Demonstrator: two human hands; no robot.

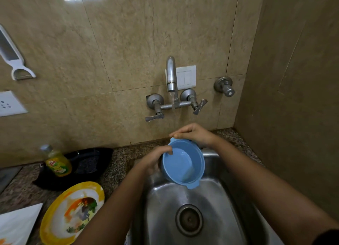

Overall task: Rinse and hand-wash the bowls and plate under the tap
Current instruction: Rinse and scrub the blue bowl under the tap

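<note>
Over the steel sink point(216, 199) I hold a blue bowl point(183, 165) tilted toward me, with water running out at its lower lip. My left hand point(156, 160) grips its left rim, thumb over the edge. My right hand point(194, 134) grips the far rim from above. The wall tap point(171, 76) runs, its stream falling toward the bowl's far edge. A yellow-rimmed plate point(73, 213) with a colourful print lies on the counter left of the sink.
A dish soap bottle point(56, 162) stands on the granite counter beside a black tray point(88, 164). A white plate or board point(16, 224) shows at the bottom left. Two lever handles point(155, 116) flank the tap. A wall corner closes off the right side.
</note>
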